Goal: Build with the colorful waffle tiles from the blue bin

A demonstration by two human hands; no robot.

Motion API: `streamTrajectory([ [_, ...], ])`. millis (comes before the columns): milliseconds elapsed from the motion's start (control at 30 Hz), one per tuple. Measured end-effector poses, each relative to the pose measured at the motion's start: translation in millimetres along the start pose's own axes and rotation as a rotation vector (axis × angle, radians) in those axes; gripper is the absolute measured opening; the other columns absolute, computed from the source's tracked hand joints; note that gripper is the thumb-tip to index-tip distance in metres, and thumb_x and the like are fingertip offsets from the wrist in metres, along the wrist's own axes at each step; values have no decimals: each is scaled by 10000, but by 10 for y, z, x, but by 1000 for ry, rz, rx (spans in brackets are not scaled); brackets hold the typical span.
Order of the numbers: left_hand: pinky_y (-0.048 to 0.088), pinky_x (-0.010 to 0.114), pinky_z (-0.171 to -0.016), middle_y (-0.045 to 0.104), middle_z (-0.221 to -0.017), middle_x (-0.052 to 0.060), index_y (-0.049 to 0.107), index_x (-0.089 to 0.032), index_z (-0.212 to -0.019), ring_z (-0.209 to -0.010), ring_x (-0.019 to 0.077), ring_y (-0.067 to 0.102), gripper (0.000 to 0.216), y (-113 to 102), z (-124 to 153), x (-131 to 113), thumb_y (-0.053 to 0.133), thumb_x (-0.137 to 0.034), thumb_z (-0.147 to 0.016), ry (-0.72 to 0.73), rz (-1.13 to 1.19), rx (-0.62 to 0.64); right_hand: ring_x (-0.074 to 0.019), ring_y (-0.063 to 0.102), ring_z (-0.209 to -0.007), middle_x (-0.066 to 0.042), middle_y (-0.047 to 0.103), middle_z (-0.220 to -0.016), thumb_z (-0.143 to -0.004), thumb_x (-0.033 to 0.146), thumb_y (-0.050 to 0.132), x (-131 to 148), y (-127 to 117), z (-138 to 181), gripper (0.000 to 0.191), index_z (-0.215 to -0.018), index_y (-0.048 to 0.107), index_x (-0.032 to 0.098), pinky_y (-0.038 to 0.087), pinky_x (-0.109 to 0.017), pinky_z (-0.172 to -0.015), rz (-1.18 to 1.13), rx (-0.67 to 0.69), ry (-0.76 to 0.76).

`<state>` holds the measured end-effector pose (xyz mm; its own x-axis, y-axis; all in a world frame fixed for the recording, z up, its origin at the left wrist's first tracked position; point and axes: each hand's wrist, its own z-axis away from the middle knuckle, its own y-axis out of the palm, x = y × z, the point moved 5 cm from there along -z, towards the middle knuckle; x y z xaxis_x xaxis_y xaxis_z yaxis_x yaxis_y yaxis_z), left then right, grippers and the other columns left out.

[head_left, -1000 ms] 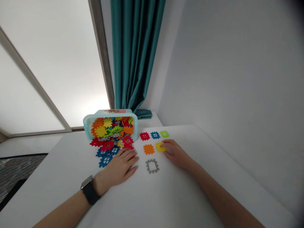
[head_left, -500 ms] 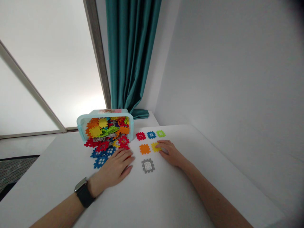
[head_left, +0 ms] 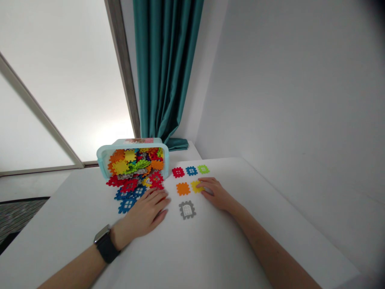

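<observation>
My left hand [head_left: 147, 212] lies flat on the table with its fingers stretched out, beside the spilled pile. Its fingertips are nearest to blue window tiles [head_left: 126, 205] and red tiles [head_left: 156, 179]. My right hand [head_left: 215, 193] has thumb and fingers around the right part of a yellow notched tile [head_left: 196, 186], partly hiding it. Left of that lies an orange tile [head_left: 183, 188]. Behind them, a red tile [head_left: 178, 172], a blue tile [head_left: 191, 171] and a lime green tile [head_left: 203, 169] form a row. Closer to me sits a grey tile [head_left: 187, 210] with a white panel.
A pale blue tub [head_left: 104, 162] rests on its side at the back left, with many coloured tiles heaped in its mouth. The white table [head_left: 180, 257] runs to a grey wall [head_left: 285, 100] on the right. A green curtain [head_left: 165, 72] hangs behind.
</observation>
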<state>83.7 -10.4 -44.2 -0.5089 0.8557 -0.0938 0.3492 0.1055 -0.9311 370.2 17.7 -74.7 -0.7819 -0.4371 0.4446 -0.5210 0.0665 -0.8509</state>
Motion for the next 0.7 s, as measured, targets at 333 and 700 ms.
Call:
streamTrajectory([
  [333,434,491,-1092,667,-1271,108,634,-209,-1247,-1232,278,584,300,-13,-8,-12,500,-244,-980,7,-3,-6,-270,550,-1276,-67,641,-1349,-919,191,570,14,-7,0,277,-1124,723,294,428,-543,-1095,11,-13,-10],
  [700,423,494,-1100,657,-1286,108,629,-210,-1259,-1242,277,574,308,-7,-10,-11,496,-242,-983,2,2,7,-271,547,-1290,-72,639,-1358,-928,198,563,5,0,0,282,-1137,726,294,412,-544,-1110,7,-11,-4],
])
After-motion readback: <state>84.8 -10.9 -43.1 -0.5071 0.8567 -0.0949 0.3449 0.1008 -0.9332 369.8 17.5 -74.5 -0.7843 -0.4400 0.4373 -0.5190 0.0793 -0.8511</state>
